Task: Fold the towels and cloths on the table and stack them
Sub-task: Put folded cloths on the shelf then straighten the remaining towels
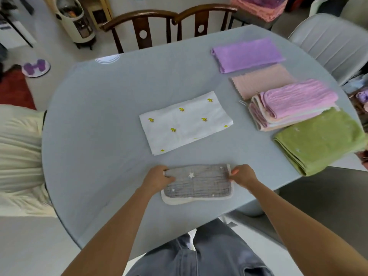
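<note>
At the near edge of the pale blue table (95,136), the grey star cloth (199,184) lies folded, with its long axis running left to right across the view. Its white underlayer shows along the near edge.

The left hand (157,179) pinches the left short end, fingers curled over the upper corner. The right hand (244,176) grips the right short end, thumb on top, fingers curled round the edge.

Beyond it, near the table centre and apart from it, lies the white banana-print cloth (185,123), folded into a rectangle. Its long axis runs from near-left to far-right.

Along the right side, from near to far:
1. A folded green towel (320,140) overhanging the table edge.
2. A stack of pink cloths (292,104), touching the green towel.
3. A peach cloth (260,80), partly under the stack.
4. A purple cloth (247,54).

2 wooden chairs (169,26) stand at the far edge.
</note>
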Demonstrator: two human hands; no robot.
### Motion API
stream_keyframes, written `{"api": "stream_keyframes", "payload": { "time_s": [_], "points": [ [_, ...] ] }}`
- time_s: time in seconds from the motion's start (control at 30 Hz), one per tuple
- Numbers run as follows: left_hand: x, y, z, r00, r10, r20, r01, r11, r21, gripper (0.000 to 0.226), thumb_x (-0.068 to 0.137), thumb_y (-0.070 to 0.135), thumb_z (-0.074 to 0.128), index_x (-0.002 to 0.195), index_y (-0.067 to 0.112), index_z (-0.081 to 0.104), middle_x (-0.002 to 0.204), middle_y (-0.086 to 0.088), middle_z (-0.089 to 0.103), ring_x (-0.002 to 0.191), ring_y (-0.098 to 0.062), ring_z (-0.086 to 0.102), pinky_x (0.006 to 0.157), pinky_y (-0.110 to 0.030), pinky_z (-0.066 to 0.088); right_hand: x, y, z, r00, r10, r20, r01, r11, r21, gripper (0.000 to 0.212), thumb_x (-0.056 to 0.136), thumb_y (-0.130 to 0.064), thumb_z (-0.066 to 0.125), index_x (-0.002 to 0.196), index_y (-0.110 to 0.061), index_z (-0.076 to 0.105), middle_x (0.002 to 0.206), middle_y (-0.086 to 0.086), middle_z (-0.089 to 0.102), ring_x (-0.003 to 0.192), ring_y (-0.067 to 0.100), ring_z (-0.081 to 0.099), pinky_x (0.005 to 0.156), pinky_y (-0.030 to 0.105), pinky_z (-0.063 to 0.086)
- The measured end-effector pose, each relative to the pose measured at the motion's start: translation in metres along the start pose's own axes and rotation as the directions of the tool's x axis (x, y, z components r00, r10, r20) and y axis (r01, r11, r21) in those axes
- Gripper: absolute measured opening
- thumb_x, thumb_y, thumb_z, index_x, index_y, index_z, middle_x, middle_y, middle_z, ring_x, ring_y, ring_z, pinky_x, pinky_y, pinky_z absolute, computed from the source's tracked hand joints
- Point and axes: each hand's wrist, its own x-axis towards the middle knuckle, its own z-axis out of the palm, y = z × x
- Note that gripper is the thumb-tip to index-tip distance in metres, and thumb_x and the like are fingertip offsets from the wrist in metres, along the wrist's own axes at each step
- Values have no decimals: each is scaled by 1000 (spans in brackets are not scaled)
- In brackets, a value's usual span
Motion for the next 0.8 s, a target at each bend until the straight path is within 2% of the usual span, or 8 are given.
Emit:
{"api": "stream_keyframes", "payload": {
  "time_s": [0.1,0.17,0.27,0.4,0.5,0.67,0.73,0.8],
  "points": [
    [-2,-10,3,999,5,53,-7,999,50,34,80,23,72,109,8,62,112,-11,63,104,-26,59,83,-31,45,-12,0,10,1000,-12,-25,16,988,153,15,82,-17,70,90,-5,70,96,9,66,93,25,60,81,30,46],
    [-4,-6,2,999,-6,32,4,999,36,38,83,20,68,117,5,60,120,-15,60,109,-28,57,88,-31,43,-17,-7,14,998,-36,-42,44,980,193,8,83,-16,65,81,-10,61,88,8,61,85,24,56,73,29,42],
    [-3,20,-5,1000,24,-17,-25,996,-84,29,86,17,65,111,3,63,111,-14,65,104,-27,61,84,-29,43,-19,-16,12,988,-58,-142,104,935,338,9,86,-11,54,82,-9,45,79,7,52,76,25,48,65,32,37],
    [8,72,-16,995,66,-77,-88,938,-336,24,80,22,68,94,3,62,92,-18,66,90,-33,65,77,-45,55,-14,-24,-27,946,-50,-319,209,847,489,11,90,-8,44,100,-9,44,89,9,54,80,26,49,66,32,37],
    [19,134,-21,992,99,-83,-128,833,-538,34,63,35,72,84,11,60,89,-17,66,86,-31,67,77,-52,56,0,-17,-88,839,-127,-529,361,858,366,14,92,-5,46,104,-2,53,87,12,58,79,26,52,66,30,35],
    [52,247,-11,987,152,-53,-145,694,-706,15,82,5,69,88,5,54,94,-17,60,84,-23,59,58,-32,55,33,9,-205,664,-113,-739,399,889,223,15,90,-4,50,75,-3,53,69,15,53,67,24,46,60,33,31],
    [66,287,-3,987,142,-74,-151,674,-723,19,82,4,70,80,12,52,94,-16,60,84,-24,61,49,-25,52,46,23,-246,641,-102,-761,377,905,196,18,90,-5,51,73,-5,49,68,13,49,67,23,44,59,31,27],
    [81,326,5,986,131,-103,-165,692,-703,26,76,8,75,74,15,50,88,-14,60,81,-23,62,55,-30,55,63,39,-284,632,-102,-768,346,924,162,19,90,-6,52,72,-4,48,67,12,48,67,24,44,58,32,24]
  ]
}}
